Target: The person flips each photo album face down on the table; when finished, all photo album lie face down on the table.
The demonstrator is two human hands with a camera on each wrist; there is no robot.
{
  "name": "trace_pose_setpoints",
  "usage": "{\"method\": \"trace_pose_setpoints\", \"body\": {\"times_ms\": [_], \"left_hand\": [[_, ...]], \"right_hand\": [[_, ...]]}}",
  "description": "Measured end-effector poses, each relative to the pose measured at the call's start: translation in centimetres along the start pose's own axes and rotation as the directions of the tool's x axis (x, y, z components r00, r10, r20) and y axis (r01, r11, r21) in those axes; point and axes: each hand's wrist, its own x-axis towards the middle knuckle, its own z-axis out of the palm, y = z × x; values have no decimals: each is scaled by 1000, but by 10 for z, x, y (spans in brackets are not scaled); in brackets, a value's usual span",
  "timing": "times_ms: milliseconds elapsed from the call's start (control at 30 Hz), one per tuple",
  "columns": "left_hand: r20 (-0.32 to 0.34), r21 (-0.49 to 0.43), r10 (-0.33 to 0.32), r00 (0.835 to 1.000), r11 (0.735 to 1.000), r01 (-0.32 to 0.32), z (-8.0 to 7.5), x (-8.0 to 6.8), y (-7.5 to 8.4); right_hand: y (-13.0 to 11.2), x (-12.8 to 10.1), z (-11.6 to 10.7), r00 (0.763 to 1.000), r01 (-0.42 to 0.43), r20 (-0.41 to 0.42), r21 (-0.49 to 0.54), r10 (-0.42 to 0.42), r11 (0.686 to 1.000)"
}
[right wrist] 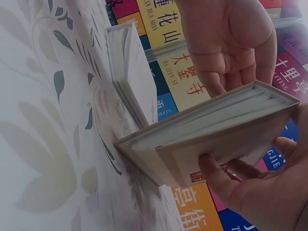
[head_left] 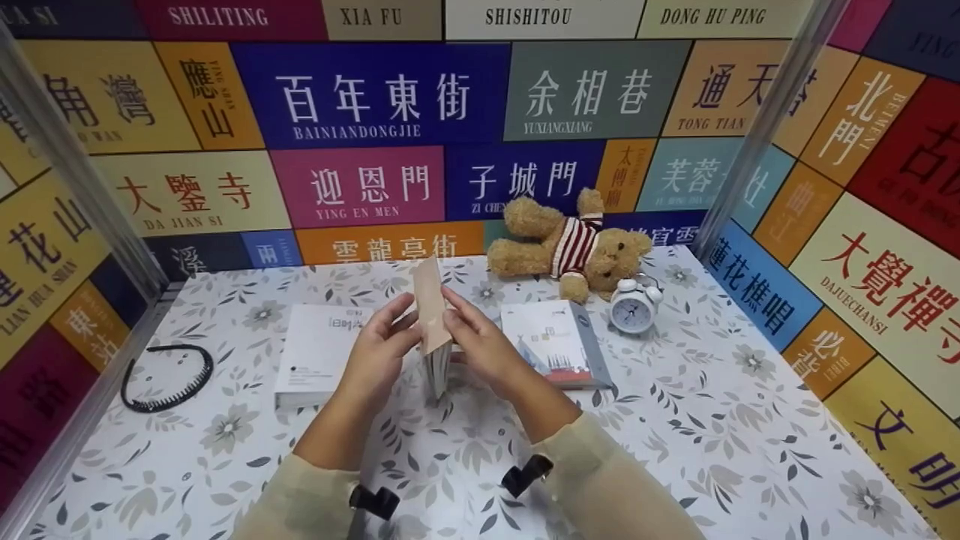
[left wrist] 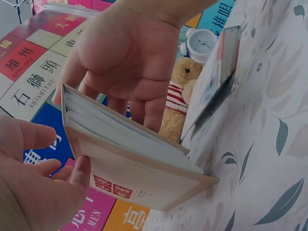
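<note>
A small beige book (head_left: 433, 311) with red stamp-like marks on one cover stands on its edge on the table, page edges toward me. My left hand (head_left: 381, 360) is at its left side, fingers loosely extended; in the left wrist view, one fingertip touches the cover (left wrist: 139, 175) and other fingers stand off it. At the other side, my right hand (head_left: 484, 345) holds the book, its thumb by the upper corner and its fingers against the cover. In the right wrist view, part of the left hand (right wrist: 231, 48) is hidden behind the book.
A thick white book (head_left: 307, 367) lies left of the hands, and another book with a pictured cover (head_left: 544, 341) lies right. Behind that are a white alarm clock (head_left: 632, 307) and a teddy bear (head_left: 574, 247) on its side. A black headband (head_left: 169, 379) lies far left. Printed panels (head_left: 367, 97) enclose the table.
</note>
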Motion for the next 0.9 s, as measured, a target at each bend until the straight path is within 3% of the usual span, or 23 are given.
{"method": "trace_pose_setpoints", "body": {"times_ms": [167,400,533,667,900], "left_hand": [[16,-9,-64,998,998,64,-3,3,-5],[43,13,-151,988,988,151,-7,11,-17],[106,17,-209,972,978,208,-11,13,-28],[159,0,-250,955,968,253,-13,16,-38],[103,-10,-279,955,960,281,-17,17,-43]], "right_hand": [[3,3,-4,999,40,-34,-52,-42,998],[4,3,-10,995,30,-100,-14,-32,999],[2,3,-14,988,29,-154,-14,-31,999],[3,5,-18,988,29,-152,11,-27,1000],[5,7,-26,989,12,-147,-4,-12,1000]]}}
